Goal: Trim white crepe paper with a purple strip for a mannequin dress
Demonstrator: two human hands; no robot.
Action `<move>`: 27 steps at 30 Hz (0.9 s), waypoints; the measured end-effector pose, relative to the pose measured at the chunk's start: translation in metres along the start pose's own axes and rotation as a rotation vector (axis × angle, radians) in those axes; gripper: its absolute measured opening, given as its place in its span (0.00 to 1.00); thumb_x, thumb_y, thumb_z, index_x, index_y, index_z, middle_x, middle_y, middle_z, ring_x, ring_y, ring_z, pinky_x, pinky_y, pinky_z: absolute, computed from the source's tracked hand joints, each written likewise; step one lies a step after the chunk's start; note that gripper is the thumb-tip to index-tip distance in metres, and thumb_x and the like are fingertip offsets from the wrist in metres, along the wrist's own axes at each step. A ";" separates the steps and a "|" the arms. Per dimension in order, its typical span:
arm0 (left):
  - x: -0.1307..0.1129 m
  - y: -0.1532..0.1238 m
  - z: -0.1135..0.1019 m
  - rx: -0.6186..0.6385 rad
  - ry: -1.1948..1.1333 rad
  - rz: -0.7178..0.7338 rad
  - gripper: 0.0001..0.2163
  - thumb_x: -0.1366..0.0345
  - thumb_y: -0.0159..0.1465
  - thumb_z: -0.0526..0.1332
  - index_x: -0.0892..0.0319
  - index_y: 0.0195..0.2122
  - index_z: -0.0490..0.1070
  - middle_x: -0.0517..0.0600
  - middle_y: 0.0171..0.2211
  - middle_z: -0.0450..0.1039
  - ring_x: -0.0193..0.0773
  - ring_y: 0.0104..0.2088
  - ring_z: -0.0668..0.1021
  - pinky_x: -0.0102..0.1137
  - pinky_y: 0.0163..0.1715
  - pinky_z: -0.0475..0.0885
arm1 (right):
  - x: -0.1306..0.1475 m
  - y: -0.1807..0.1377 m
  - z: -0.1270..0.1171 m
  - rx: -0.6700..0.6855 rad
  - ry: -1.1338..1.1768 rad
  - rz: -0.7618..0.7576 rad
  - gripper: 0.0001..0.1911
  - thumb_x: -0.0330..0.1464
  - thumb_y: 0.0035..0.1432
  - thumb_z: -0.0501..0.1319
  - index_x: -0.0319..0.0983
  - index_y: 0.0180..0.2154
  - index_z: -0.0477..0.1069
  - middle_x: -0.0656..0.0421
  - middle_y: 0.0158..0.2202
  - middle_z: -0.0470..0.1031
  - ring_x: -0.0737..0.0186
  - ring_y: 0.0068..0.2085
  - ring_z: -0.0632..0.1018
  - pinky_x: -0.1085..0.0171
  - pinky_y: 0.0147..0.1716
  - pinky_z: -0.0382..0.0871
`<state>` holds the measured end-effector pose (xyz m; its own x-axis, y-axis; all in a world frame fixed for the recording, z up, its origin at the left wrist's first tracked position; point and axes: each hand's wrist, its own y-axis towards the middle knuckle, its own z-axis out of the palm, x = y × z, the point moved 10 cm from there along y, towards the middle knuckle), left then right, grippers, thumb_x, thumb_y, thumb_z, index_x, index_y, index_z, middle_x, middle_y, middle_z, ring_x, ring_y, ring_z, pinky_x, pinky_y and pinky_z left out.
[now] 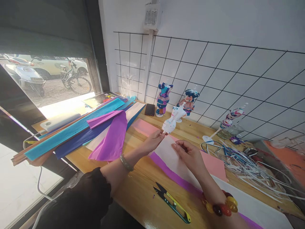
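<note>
My left hand [153,141] pinches the base of a small white doll form [172,120], holding it tilted above the wooden table [140,187]. My right hand [188,156] hovers just right of it, fingers curled with the fingertips together over a white paper sheet [168,152]. What those fingers hold, if anything, is too small to see. Pink paper [213,165] and purple paper [176,179] lie under and beside the white sheet. Black and yellow thread snips [172,202] rest near the front edge.
Rolled crepe paper in blue, purple and white [95,130] lies at the left. A phone [149,109] and dressed doll figures [163,99] stand by the grid wall. A heap of paper strips [247,162] covers the right side. A window is at the left.
</note>
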<state>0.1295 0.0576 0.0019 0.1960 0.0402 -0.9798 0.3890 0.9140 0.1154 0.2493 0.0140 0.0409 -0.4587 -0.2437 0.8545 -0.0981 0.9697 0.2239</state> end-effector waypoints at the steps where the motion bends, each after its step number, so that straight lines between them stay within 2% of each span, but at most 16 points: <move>1: -0.001 -0.001 0.000 -0.008 0.000 0.002 0.18 0.48 0.57 0.58 0.59 0.34 0.65 0.43 0.25 0.62 0.28 0.24 0.64 0.25 0.23 0.58 | 0.001 0.000 0.000 -0.008 0.014 0.002 0.15 0.45 0.51 0.59 0.40 0.31 0.72 0.57 0.30 0.73 0.62 0.30 0.71 0.65 0.28 0.64; 7: -0.002 -0.003 0.013 0.067 -0.158 -0.023 0.17 0.54 0.50 0.65 0.61 0.33 0.67 0.45 0.27 0.67 0.29 0.26 0.69 0.25 0.27 0.62 | 0.002 -0.002 -0.001 -0.031 0.021 -0.006 0.15 0.44 0.52 0.60 0.39 0.33 0.73 0.56 0.32 0.75 0.61 0.33 0.72 0.64 0.31 0.66; 13: -0.001 -0.004 0.011 0.036 -0.184 -0.055 0.17 0.53 0.50 0.65 0.62 0.33 0.70 0.45 0.26 0.69 0.29 0.25 0.69 0.25 0.25 0.60 | 0.000 -0.001 -0.001 -0.021 0.014 -0.021 0.16 0.45 0.52 0.59 0.39 0.32 0.72 0.56 0.32 0.75 0.60 0.32 0.73 0.63 0.31 0.67; 18: -0.009 0.000 -0.006 -0.021 -0.105 0.003 0.15 0.53 0.53 0.63 0.62 0.29 0.68 0.43 0.22 0.64 0.26 0.21 0.64 0.25 0.22 0.55 | -0.020 0.005 -0.003 -0.023 -0.007 0.003 0.17 0.46 0.52 0.58 0.39 0.34 0.72 0.55 0.34 0.76 0.58 0.35 0.74 0.61 0.34 0.68; 20: -0.011 0.003 -0.018 -0.067 -0.061 0.038 0.15 0.53 0.54 0.61 0.62 0.27 0.66 0.43 0.23 0.62 0.24 0.20 0.61 0.25 0.20 0.54 | -0.032 0.009 -0.006 -0.047 0.007 0.017 0.19 0.46 0.52 0.58 0.39 0.38 0.72 0.54 0.38 0.76 0.56 0.38 0.75 0.59 0.38 0.68; 23: -0.011 0.006 -0.031 -0.120 -0.054 0.054 0.15 0.53 0.56 0.60 0.61 0.29 0.66 0.44 0.25 0.63 0.23 0.19 0.59 0.25 0.19 0.54 | -0.045 0.013 -0.011 -0.081 0.012 0.030 0.22 0.45 0.52 0.58 0.38 0.44 0.70 0.52 0.43 0.75 0.55 0.43 0.74 0.56 0.42 0.68; 27: -0.015 0.006 -0.032 -0.124 -0.006 0.078 0.17 0.51 0.55 0.60 0.61 0.32 0.66 0.44 0.27 0.62 0.23 0.20 0.58 0.24 0.18 0.54 | -0.037 0.013 -0.014 -0.089 -0.051 -0.020 0.22 0.43 0.54 0.57 0.38 0.47 0.69 0.52 0.43 0.75 0.55 0.43 0.74 0.55 0.43 0.67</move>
<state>0.1004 0.0754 0.0122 0.2268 0.1113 -0.9676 0.2582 0.9510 0.1699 0.2767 0.0354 0.0189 -0.5019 -0.2596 0.8250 -0.0302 0.9586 0.2833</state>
